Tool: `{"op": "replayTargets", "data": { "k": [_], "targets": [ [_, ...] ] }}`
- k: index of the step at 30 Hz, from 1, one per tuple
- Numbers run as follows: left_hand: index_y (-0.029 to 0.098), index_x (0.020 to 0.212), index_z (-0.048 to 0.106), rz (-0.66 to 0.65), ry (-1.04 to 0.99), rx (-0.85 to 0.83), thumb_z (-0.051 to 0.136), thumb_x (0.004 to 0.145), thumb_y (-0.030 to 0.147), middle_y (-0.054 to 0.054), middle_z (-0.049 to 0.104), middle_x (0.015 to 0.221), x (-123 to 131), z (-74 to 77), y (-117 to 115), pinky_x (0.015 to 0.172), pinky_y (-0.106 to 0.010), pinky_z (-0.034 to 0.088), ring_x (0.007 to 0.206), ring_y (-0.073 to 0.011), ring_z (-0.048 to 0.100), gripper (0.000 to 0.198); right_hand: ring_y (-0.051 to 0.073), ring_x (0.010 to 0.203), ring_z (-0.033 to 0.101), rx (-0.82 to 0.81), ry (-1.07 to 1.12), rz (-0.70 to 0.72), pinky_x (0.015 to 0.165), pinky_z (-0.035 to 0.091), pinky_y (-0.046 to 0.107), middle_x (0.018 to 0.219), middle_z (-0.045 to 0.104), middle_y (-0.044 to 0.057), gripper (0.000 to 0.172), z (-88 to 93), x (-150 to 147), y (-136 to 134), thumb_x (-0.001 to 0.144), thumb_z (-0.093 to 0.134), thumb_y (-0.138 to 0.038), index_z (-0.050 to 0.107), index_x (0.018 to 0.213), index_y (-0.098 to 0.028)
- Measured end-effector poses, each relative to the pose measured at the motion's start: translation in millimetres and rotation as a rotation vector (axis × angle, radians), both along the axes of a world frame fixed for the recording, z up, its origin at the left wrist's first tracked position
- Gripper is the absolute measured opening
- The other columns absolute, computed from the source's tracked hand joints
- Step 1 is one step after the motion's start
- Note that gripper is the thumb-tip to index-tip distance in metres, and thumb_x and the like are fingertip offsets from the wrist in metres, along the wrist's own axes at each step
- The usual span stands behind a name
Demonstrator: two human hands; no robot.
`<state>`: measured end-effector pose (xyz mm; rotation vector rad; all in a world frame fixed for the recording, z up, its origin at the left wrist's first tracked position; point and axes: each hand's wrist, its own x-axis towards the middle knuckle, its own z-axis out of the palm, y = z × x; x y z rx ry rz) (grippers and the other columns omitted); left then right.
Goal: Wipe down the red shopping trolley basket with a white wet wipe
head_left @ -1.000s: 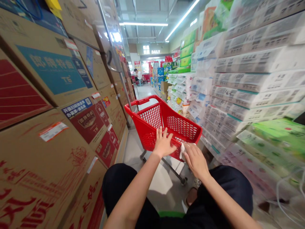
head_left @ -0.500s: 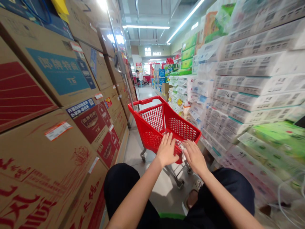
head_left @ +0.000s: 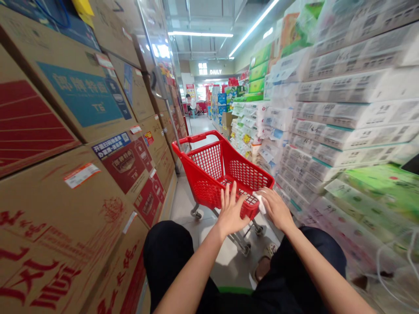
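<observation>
A red plastic shopping cart [head_left: 204, 192] on grey casters stands right in front of my knees, its basket bare inside. My left hand [head_left: 231, 210] is at the cart's near rim, fingers spread and nothing in them; whether it touches the rim I cannot tell. At the near right corner, my right hand [head_left: 276, 208] has a crumpled white tissue or cloth [head_left: 261, 202] under its bent fingers, against the red rim. The palm side of that hand is hidden.
Stacked cardboard cartons [head_left: 65, 205] wall the left side, with a metal-framed glass door [head_left: 159, 83] beyond them. Wrapped paper packs [head_left: 343, 126] are piled along the right. The tiled floor [head_left: 199, 124] runs ahead to a seated person [head_left: 190, 104] far off.
My right hand has moved right along the near rim with the white tissue or cloth. My left hand's fingers have spread wider. The cart has shifted slightly left in view.
</observation>
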<state>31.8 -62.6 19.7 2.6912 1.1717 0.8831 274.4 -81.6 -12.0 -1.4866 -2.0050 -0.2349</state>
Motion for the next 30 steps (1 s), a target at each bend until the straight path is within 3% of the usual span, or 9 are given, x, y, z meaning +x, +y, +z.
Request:
{"op": "replayTargets", "data": {
  "k": [4,9,15,19,22,25,30],
  "targets": [
    [0.024,0.142,0.052,-0.056,-0.017,0.016,0.075,0.074,0.028,-0.003,-0.012,0.171,2,-0.9,8,0.126,-0.061,0.01,0.157,-0.0396,-0.006,0.072,0.025,0.127,0.056,0.02,0.033,-0.011,0.116,0.04,0.049,0.126,0.066,0.011,0.039,3.2,-4,5,0.106,0.03,-0.034,0.064,0.12,-0.02],
    [0.023,0.142,0.052,-0.082,-0.007,0.041,0.073,0.077,0.031,-0.003,-0.009,0.171,-8,0.5,14,0.127,-0.059,0.013,0.157,-0.0381,-0.005,0.069,0.027,0.122,0.057,0.093,0.026,-0.042,0.112,0.043,0.049,0.121,0.066,0.013,0.035,2.9,-31,-8,0.105,0.034,-0.031,0.064,0.119,-0.019],
    [0.019,0.147,0.047,-0.036,0.05,0.054,0.076,0.078,0.046,-0.011,-0.007,0.171,-26,-0.7,18,0.125,-0.062,0.016,0.157,-0.0405,-0.001,0.079,0.028,0.125,0.056,0.094,-0.005,0.025,0.111,0.045,0.048,0.128,0.064,0.012,0.034,5.8,-79,-33,0.103,0.042,-0.029,0.059,0.131,-0.02],
    [0.011,0.148,0.045,0.033,0.13,0.072,0.08,0.073,0.047,-0.019,0.0,0.17,-38,0.7,18,0.126,-0.061,0.013,0.156,-0.0427,0.003,0.09,0.026,0.134,0.051,0.091,-0.07,0.143,0.114,0.044,0.048,0.143,0.058,0.011,0.048,9.0,-93,-38,0.102,0.044,-0.024,0.046,0.15,-0.024],
    [0.011,0.152,0.04,-0.013,0.178,0.12,0.077,0.078,0.047,-0.02,0.014,0.169,-43,-1.3,11,0.127,-0.059,0.012,0.156,-0.0395,0.008,0.091,0.024,0.141,0.045,0.061,-0.122,0.22,0.116,0.043,0.046,0.153,0.051,0.009,0.059,9.0,-81,-34,0.099,0.043,-0.02,0.036,0.157,-0.026],
    [0.015,0.154,0.039,-0.051,0.165,0.159,0.071,0.085,0.048,-0.014,0.027,0.166,-43,-7.2,3,0.128,-0.059,0.013,0.157,-0.0364,0.009,0.082,0.023,0.143,0.043,0.06,-0.095,0.171,0.117,0.041,0.047,0.154,0.049,0.009,0.061,6.8,-47,-21,0.096,0.041,-0.016,0.038,0.156,-0.026],
    [0.018,0.147,0.049,0.002,0.1,0.165,0.064,0.094,0.042,-0.009,0.029,0.166,-37,-14.6,3,0.126,-0.064,0.014,0.157,-0.0361,0.006,0.06,0.025,0.13,0.054,0.042,-0.058,0.058,0.112,0.042,0.049,0.134,0.063,0.01,0.041,9.8,-2,11,0.099,0.038,-0.023,0.058,0.135,-0.025]
  ]
}}
